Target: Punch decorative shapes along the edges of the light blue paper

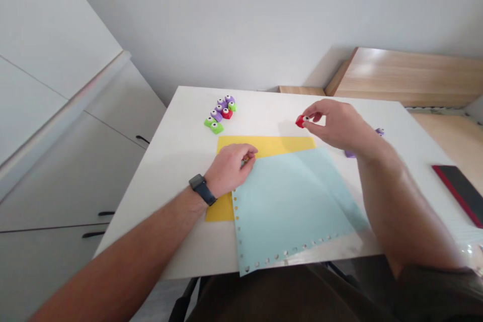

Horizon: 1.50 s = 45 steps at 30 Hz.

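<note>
My right hand (332,123) pinches a small red craft punch (301,121) above the table's back right part. My left hand (236,163), with a dark watch on its wrist, has its fingers curled at the upper left corner of a light blue sheet (290,206). Small punched holes run along that sheet's left and front edges. Under it lies a yellow sheet (267,145). Whether my left fingers grip the blue sheet or something small is hard to make out.
Several purple, green and red punches (227,113) stand in a group at the back left. Purple punches (379,132) are partly hidden behind my right forearm. A dark, red-edged object (458,191) lies at the right. White cabinets (124,126) flank the left side.
</note>
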{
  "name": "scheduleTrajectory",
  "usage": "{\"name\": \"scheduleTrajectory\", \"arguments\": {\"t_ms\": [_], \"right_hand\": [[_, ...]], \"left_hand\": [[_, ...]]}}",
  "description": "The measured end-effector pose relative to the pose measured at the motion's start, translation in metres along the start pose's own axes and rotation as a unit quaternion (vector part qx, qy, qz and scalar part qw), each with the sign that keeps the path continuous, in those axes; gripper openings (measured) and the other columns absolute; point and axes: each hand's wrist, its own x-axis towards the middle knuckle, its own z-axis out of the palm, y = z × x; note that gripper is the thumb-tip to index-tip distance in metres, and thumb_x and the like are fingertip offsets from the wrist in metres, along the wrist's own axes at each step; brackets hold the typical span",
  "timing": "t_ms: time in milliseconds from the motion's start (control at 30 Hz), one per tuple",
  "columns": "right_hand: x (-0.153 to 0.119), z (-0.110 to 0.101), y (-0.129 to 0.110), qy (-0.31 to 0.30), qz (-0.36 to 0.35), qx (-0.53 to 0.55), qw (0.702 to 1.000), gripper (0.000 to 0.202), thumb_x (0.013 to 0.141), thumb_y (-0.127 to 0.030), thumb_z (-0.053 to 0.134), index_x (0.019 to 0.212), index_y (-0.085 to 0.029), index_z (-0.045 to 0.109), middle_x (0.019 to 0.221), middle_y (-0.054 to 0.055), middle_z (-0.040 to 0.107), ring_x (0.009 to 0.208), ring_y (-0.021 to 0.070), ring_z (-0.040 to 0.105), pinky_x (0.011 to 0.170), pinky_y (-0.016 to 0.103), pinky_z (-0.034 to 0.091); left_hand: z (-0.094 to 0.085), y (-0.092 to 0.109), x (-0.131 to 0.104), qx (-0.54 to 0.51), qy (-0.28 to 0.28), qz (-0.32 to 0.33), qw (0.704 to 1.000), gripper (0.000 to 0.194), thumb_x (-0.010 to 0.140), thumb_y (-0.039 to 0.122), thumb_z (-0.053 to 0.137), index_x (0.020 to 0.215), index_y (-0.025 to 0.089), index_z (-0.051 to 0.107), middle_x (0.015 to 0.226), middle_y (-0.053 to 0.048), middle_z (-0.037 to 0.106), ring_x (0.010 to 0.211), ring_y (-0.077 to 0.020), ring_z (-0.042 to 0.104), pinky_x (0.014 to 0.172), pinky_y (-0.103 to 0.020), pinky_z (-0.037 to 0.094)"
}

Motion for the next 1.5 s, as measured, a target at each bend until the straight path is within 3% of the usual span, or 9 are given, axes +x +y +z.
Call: {"name": "scheduleTrajectory", "arguments": {"t_ms": [133, 267, 400, 567, 700, 767, 967, 1267, 1500], "right_hand": [[-0.029, -0.028, 0.067, 0.075, 0.150, -0.043, 0.985, 0.023, 0.087, -0.040, 0.066, 0.099, -0.025, 0.078, 0.090, 0.006, 0.076, 0.076, 0.0216, 0.065, 0.076, 0.037, 0.047], [-0.077, -0.036, 0.136, 0.106, 0.282, -0.072, 0.951, 0.032, 0.082, -0.046, 0.068, 0.102, -0.022, 0.078, 0.091, 0.010, 0.077, 0.077, 0.0240, 0.066, 0.070, 0.038, 0.046], [-0.120, -0.028, 0.168, 0.100, 0.347, -0.089, 0.928, 0.032, 0.080, -0.048, 0.069, 0.098, -0.024, 0.078, 0.086, 0.008, 0.076, 0.075, 0.0245, 0.066, 0.069, 0.039, 0.046], [-0.138, -0.010, 0.173, 0.036, 0.346, -0.088, 0.933, 0.031, 0.083, -0.047, 0.066, 0.101, -0.025, 0.077, 0.093, 0.009, 0.077, 0.081, 0.0253, 0.067, 0.073, 0.039, 0.046], [-0.137, -0.001, 0.164, 0.087, 0.335, -0.121, 0.931, 0.038, 0.088, -0.046, 0.062, 0.113, -0.019, 0.075, 0.106, 0.014, 0.074, 0.088, 0.0265, 0.067, 0.081, 0.041, 0.049], [-0.134, 0.003, 0.152, 0.131, 0.302, -0.132, 0.935, 0.041, 0.091, -0.047, 0.058, 0.117, -0.018, 0.073, 0.109, 0.015, 0.073, 0.091, 0.0262, 0.067, 0.085, 0.041, 0.049], [-0.126, 0.020, 0.122, 0.059, 0.178, -0.085, 0.979, 0.037, 0.095, -0.051, 0.056, 0.107, -0.022, 0.076, 0.098, 0.010, 0.072, 0.092, 0.0252, 0.065, 0.089, 0.040, 0.049], [-0.138, 0.025, 0.159, 0.110, 0.320, -0.130, 0.932, 0.035, 0.090, -0.046, 0.059, 0.113, -0.022, 0.070, 0.107, 0.013, 0.067, 0.096, 0.0274, 0.062, 0.089, 0.041, 0.047], [-0.146, 0.032, 0.173, 0.170, 0.334, -0.107, 0.921, 0.045, 0.085, -0.046, 0.063, 0.122, -0.020, 0.061, 0.104, 0.011, 0.067, 0.098, 0.0278, 0.061, 0.086, 0.041, 0.046]], "left_hand": [[0.002, -0.004, 0.001, 0.001, 0.006, 0.012, 1.000, 0.018, 0.095, 0.024, 0.056, 0.108, 0.021, 0.068, 0.104, -0.006, 0.077, 0.091, -0.0213, 0.072, 0.086, -0.038, 0.057], [0.003, -0.008, 0.001, 0.003, 0.007, 0.019, 1.000, 0.017, 0.095, 0.027, 0.057, 0.108, 0.021, 0.067, 0.105, -0.007, 0.077, 0.092, -0.0223, 0.072, 0.087, -0.039, 0.057], [0.003, -0.008, 0.000, 0.012, 0.002, 0.017, 1.000, 0.018, 0.096, 0.030, 0.056, 0.109, 0.021, 0.066, 0.106, -0.007, 0.076, 0.093, -0.0226, 0.071, 0.088, -0.040, 0.056], [0.003, -0.010, 0.001, 0.015, 0.006, 0.021, 1.000, 0.019, 0.096, 0.032, 0.056, 0.108, 0.022, 0.066, 0.106, -0.007, 0.077, 0.093, -0.0227, 0.072, 0.089, -0.040, 0.057], [0.003, -0.012, 0.001, 0.016, 0.012, 0.027, 0.999, 0.018, 0.095, 0.033, 0.056, 0.107, 0.022, 0.066, 0.106, -0.007, 0.077, 0.093, -0.0229, 0.072, 0.089, -0.039, 0.058], [0.004, -0.012, 0.001, 0.016, 0.014, 0.030, 0.999, 0.018, 0.095, 0.032, 0.055, 0.107, 0.023, 0.066, 0.106, -0.007, 0.077, 0.093, -0.0228, 0.072, 0.088, -0.039, 0.058], [0.004, -0.012, 0.002, 0.014, 0.017, 0.037, 0.999, 0.017, 0.095, 0.032, 0.056, 0.105, 0.022, 0.065, 0.104, -0.006, 0.077, 0.091, -0.0221, 0.072, 0.088, -0.039, 0.058], [0.003, -0.011, 0.003, 0.017, 0.015, 0.043, 0.999, 0.016, 0.095, 0.030, 0.056, 0.105, 0.022, 0.065, 0.103, -0.006, 0.077, 0.091, -0.0221, 0.072, 0.087, -0.038, 0.058], [0.006, -0.015, 0.003, 0.018, 0.018, 0.042, 0.999, 0.017, 0.095, 0.028, 0.056, 0.106, 0.020, 0.066, 0.103, -0.006, 0.077, 0.090, -0.0214, 0.072, 0.086, -0.037, 0.058]]}}
